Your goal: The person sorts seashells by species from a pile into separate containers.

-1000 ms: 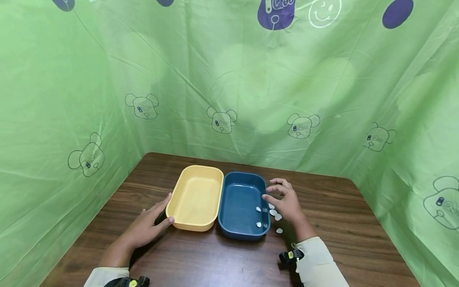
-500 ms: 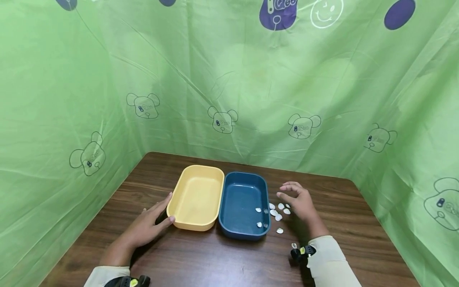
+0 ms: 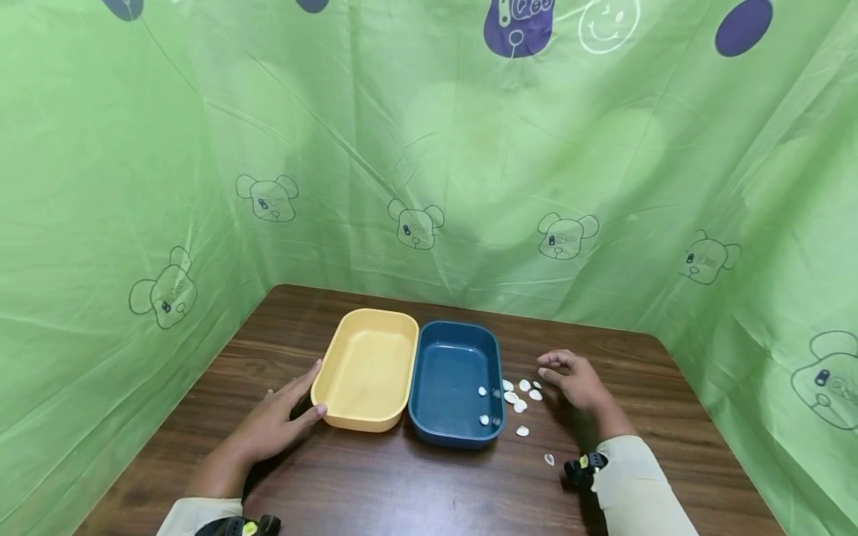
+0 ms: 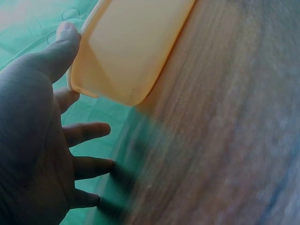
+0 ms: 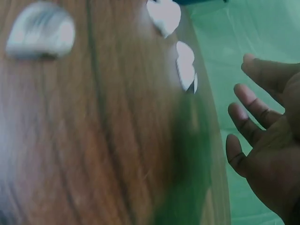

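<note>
My left hand (image 3: pixel 278 420) rests against the near left corner of a yellow rectangular tray (image 3: pixel 322 372). In the left wrist view its thumb touches the tray's edge, while the other fingers are spread apart. A blue tray (image 3: pixel 449 383) stands close beside the yellow one, with two small white seashells (image 3: pixel 484 420) inside near its right wall. Several more white seashells (image 3: pixel 512 398) lie on the table just right of the blue tray. My right hand (image 3: pixel 576 381) hovers to the right of those shells, fingers loosely bent and holding nothing; the right wrist view shows a gap between thumb and fingers.
Two shells lie apart from the cluster, nearer the front: one shell (image 3: pixel 522 431) by the blue tray, another shell (image 3: pixel 550 459) near the right wrist camera (image 3: pixel 585 470). A green printed curtain (image 3: pixel 429 149) surrounds the dark wooden table (image 3: pixel 415 499).
My right hand has drawn back to the right from the blue tray's right rim, uncovering several shells on the table. The left hand and both trays stay put.
</note>
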A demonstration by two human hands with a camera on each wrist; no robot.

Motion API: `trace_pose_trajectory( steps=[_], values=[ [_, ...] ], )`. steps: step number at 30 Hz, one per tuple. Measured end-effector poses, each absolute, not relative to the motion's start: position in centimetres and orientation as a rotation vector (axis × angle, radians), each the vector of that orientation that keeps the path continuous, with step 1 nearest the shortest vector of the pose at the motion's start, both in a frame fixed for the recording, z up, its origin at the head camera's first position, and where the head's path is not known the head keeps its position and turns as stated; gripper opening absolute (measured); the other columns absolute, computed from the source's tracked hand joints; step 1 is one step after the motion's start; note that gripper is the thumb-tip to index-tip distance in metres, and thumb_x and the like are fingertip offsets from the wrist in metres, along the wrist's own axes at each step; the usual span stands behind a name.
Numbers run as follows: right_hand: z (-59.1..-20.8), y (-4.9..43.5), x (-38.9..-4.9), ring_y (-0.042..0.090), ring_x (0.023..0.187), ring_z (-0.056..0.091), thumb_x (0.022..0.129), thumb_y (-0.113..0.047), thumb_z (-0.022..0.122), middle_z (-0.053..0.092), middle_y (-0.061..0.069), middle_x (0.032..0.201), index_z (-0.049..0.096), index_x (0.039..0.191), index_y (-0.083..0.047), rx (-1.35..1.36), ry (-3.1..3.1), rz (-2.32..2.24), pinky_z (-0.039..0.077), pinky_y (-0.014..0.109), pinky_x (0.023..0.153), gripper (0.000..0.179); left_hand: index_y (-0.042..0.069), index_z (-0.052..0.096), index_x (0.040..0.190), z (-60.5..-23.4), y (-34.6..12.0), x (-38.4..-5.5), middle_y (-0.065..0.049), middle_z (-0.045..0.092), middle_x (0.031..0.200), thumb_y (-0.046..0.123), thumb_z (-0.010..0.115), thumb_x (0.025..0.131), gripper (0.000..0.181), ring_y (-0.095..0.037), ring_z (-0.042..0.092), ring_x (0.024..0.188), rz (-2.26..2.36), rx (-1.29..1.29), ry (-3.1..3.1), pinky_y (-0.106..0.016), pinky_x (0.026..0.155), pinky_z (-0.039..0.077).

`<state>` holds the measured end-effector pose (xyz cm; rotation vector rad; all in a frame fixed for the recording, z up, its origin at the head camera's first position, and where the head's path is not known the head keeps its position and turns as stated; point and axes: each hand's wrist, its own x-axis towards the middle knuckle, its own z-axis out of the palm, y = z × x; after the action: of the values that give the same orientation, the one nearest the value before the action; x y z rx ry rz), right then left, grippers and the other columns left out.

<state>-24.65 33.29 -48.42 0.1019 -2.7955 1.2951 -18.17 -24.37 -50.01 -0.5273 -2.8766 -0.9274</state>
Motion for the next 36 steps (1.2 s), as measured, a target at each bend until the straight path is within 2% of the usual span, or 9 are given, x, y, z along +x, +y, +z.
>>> trace_pose_trajectory(
  steps=[4, 10, 13, 18, 36],
  values=[
    [-49.2, 33.9, -24.5, 0.041, 0.127, 0.065, 0.103, -0.006, 0.073, 0.070, 0.025, 0.133, 0.074, 0.126, 0.004, 0.146, -2.845, 1.202, 0.051, 0.040, 0.104, 0.025, 0.028, 0.026, 0.176, -50.0, -24.4, -18.1, -0.015, 0.043, 0.174, 0.048, 0.063, 0.110, 0.078, -0.055, 0.045, 0.155, -0.935, -0.525, -2.874, -0.094, 0.113, 0.025],
    [-49.9, 34.2, -24.3, 0.035, 0.112, 0.063, 0.099, 0.000, 0.075, 0.071, 0.025, 0.126, 0.078, 0.121, 0.001, 0.213, -2.851, 1.124, 0.052, 0.038, 0.096, 0.022, 0.028, 0.026, 0.176, -50.0, -24.3, -18.1, -0.017, 0.044, 0.173, 0.047, 0.063, 0.110, 0.078, -0.055, 0.046, 0.154, -0.936, -0.532, -2.863, -0.094, 0.113, 0.025],
    [-50.2, 34.2, -24.2, 0.039, 0.119, 0.065, 0.099, 0.001, 0.076, 0.072, 0.024, 0.127, 0.080, 0.119, -0.001, 0.221, -2.853, 1.105, 0.052, 0.046, 0.104, 0.021, 0.027, 0.026, 0.176, -50.0, -24.3, -18.1, -0.017, 0.044, 0.173, 0.047, 0.064, 0.110, 0.078, -0.055, 0.045, 0.154, -0.944, -0.531, -2.862, -0.094, 0.113, 0.024],
    [-50.5, 34.4, -24.1, 0.045, 0.131, 0.063, 0.099, 0.001, 0.076, 0.072, 0.020, 0.130, 0.082, 0.119, -0.005, 0.226, -2.858, 1.101, 0.044, 0.060, 0.118, 0.022, 0.027, 0.027, 0.176, -50.0, -24.3, -18.0, -0.017, 0.044, 0.173, 0.046, 0.064, 0.110, 0.078, -0.056, 0.046, 0.154, -0.947, -0.531, -2.861, -0.095, 0.113, 0.023],
    [-52.1, 34.3, -24.1, 0.048, 0.140, 0.046, 0.103, -0.004, 0.073, 0.053, 0.024, 0.143, 0.081, 0.124, -0.008, 0.141, -2.896, 1.145, 0.033, 0.070, 0.122, 0.023, 0.028, 0.026, 0.176, -50.1, -24.4, -18.1, -0.018, 0.044, 0.173, 0.046, 0.064, 0.110, 0.078, -0.056, 0.046, 0.153, -0.948, -0.532, -2.858, -0.095, 0.112, 0.022]
  ],
)
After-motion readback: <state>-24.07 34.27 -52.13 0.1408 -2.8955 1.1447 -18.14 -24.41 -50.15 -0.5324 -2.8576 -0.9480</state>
